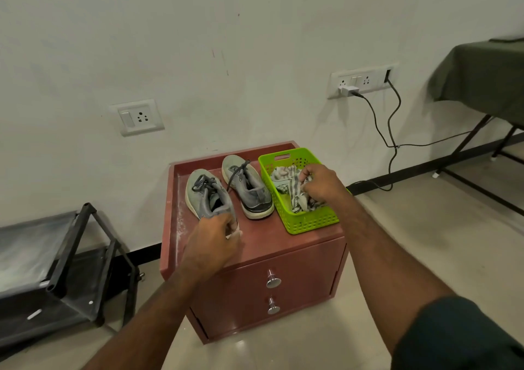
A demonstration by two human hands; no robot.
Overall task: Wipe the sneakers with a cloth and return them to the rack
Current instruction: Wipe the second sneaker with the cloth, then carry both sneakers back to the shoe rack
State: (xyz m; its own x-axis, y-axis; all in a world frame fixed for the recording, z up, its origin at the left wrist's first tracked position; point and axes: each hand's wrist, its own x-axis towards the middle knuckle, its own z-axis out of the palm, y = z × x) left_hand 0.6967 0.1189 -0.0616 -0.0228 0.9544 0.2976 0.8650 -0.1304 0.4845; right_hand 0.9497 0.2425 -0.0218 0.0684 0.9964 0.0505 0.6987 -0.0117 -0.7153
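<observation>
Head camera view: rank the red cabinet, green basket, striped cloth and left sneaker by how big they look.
1. red cabinet
2. green basket
3. left sneaker, close to the basket, so unsure
4. striped cloth, partly hidden by the right hand

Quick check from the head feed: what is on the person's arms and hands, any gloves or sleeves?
No gloves: both the left hand and the right hand are bare, as are the forearms. A dark green sleeve covers the right upper arm. No watch, rings or markings show.
</observation>
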